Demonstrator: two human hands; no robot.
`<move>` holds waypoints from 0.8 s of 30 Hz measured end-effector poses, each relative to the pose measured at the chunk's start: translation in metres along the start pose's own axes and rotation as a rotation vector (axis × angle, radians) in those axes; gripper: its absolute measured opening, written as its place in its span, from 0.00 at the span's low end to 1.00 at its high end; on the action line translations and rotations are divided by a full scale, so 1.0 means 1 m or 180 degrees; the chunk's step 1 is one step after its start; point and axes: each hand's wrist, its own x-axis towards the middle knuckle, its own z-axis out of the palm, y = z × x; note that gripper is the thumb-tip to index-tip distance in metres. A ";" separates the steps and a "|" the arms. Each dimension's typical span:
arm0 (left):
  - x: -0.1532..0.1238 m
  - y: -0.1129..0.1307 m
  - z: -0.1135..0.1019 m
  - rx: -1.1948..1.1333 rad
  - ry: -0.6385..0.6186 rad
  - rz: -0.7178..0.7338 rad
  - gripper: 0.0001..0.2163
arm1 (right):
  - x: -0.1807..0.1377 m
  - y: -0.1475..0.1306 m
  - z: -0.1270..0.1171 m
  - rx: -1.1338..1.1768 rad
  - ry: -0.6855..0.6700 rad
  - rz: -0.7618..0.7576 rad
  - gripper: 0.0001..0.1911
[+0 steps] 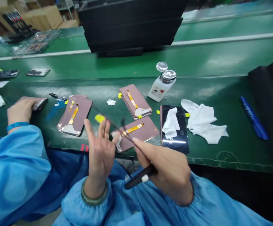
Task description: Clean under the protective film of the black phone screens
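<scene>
My left hand (100, 150) is raised with its fingers spread, steadying a thin clear sheet (114, 125) by its edges; the sheet is seen almost edge-on and carries a yellow tab (100, 118). My right hand (168, 171) pinches the sheet's near end with thumb and forefinger and also grips a black pen (139, 177). Just beyond my hands a pinkish panel (148, 130) with an orange flex strip lies on the green table (221, 62). Right of it is a dark screen (182, 138) with a white wipe (171, 123) on it.
Pinkish panel stacks (76, 116) (136, 100), a solvent dispenser bottle (161, 86), crumpled wipes (204, 121) and a blue pen (252, 117) lie about. Black trays (131, 25) stand at the back. A co-worker's hand (21, 110) rests on a panel at left.
</scene>
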 end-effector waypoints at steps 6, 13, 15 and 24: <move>-0.027 0.014 0.003 0.0665 0.0232 -0.0451 0.21 | 0.001 -0.012 0.007 -0.0232 -0.0495 -0.0744 0.14; 0.033 0.044 -0.030 0.1323 0.0949 -0.0525 0.18 | 0.000 0.016 -0.005 0.0313 -0.0465 -0.0161 0.12; 0.042 0.051 -0.035 0.1416 0.0924 -0.0500 0.19 | 0.002 0.026 -0.006 0.0346 -0.0382 0.0045 0.10; 0.042 0.038 -0.024 0.1835 0.0670 -0.0635 0.17 | 0.006 0.032 -0.002 0.0741 -0.0452 0.0459 0.07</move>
